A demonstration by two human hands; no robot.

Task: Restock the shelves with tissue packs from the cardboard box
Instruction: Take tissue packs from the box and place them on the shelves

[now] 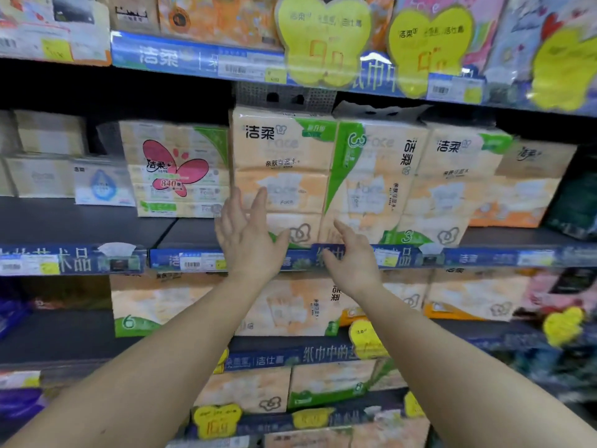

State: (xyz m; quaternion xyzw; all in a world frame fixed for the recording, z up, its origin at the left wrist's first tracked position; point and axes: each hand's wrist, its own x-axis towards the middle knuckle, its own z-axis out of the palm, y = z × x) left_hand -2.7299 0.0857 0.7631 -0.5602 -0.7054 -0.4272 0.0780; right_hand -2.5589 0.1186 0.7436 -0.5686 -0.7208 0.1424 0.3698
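Film-wrapped tissue pack (281, 176) standing on the middle shelf (80, 221) looks light, soft and slippery to me, so I would clasp its two sides, my left hand (248, 237) and right hand (352, 257) hovering with fingers released, holding nothing.

Two hands up front, the left hand (247, 236) and the right hand (350, 253), and neither one carries a pack. On the middle shelf (80, 221) I count three orange-and-green packs standing in a row, first pack (281, 163), second pack (371, 176), third pack (449, 182), plus one butterfly pack (179, 169) to their left. Up top, three yellow tags, first tag (323, 37), second tag (429, 43), third tag (563, 69).
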